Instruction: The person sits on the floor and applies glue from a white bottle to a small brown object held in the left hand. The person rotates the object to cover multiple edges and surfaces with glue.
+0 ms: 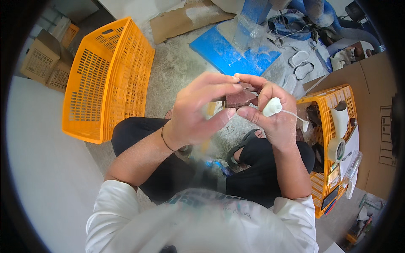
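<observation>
In front of my chest, both hands meet at a small reddish-brown piece of sandpaper [237, 99], which looks folded and has a ragged right edge. My left hand [197, 105] grips its left side, fingers along the top and thumb below. With thumb and forefinger, my right hand [276, 116] takes the right side. Tucked in that same hand is a small white rounded piece [272, 107]; a thin curved white stem runs out from it to a wider tip. What this white piece is, I cannot tell. Pale dust covers my forearms.
Two nested orange plastic crates [128, 71] stand at the left. An upturned orange crate [333, 95] at the right bears a tape roll [336, 150], a clear bottle [353, 165] and a phone [330, 198]. Ahead lie a dusty blue board [215, 48], slippers [303, 70] and hoses [291, 31].
</observation>
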Demonstrator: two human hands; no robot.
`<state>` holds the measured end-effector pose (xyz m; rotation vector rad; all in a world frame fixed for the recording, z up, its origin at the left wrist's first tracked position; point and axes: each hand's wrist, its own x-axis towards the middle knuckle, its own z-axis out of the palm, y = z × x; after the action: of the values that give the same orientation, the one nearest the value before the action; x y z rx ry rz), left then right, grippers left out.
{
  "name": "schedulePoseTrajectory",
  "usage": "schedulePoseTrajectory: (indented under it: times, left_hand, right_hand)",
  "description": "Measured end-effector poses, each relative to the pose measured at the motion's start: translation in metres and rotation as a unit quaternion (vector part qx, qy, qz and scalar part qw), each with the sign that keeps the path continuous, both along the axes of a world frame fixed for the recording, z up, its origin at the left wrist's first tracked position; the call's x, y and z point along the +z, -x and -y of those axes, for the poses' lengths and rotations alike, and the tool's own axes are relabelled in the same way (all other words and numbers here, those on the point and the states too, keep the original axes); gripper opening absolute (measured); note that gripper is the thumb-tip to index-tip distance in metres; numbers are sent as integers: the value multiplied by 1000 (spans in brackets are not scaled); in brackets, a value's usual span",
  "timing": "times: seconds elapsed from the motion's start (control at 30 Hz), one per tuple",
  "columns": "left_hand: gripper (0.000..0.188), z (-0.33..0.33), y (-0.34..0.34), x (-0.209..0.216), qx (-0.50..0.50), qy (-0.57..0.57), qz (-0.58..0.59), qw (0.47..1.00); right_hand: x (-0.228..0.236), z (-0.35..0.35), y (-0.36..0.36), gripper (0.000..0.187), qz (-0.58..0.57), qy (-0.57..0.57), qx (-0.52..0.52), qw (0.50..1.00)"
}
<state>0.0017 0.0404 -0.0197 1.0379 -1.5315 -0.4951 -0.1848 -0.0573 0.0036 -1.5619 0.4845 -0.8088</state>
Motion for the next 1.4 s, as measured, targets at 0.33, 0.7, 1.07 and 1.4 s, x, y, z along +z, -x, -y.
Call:
schedulePoseTrajectory:
  times: [0.33, 0.7, 1.07, 1.4]
  left_hand:
    - [24, -1, -5, 3, -4, 86, 50, 995]
    - [26, -2, 0, 8, 23, 87, 78, 993]
    - [40, 4, -2, 2, 27, 119, 120, 985]
    - [67, 3, 14, 2, 108, 24, 111, 988]
  right_hand:
    - [6, -15, 2, 42, 17, -101, -30, 994]
    - [2, -16, 1, 38, 18, -137, -42, 990]
    - [3, -17, 0, 32, 13, -115, -55, 992]
    - [8, -3, 8, 32, -103, -39, -57, 992]
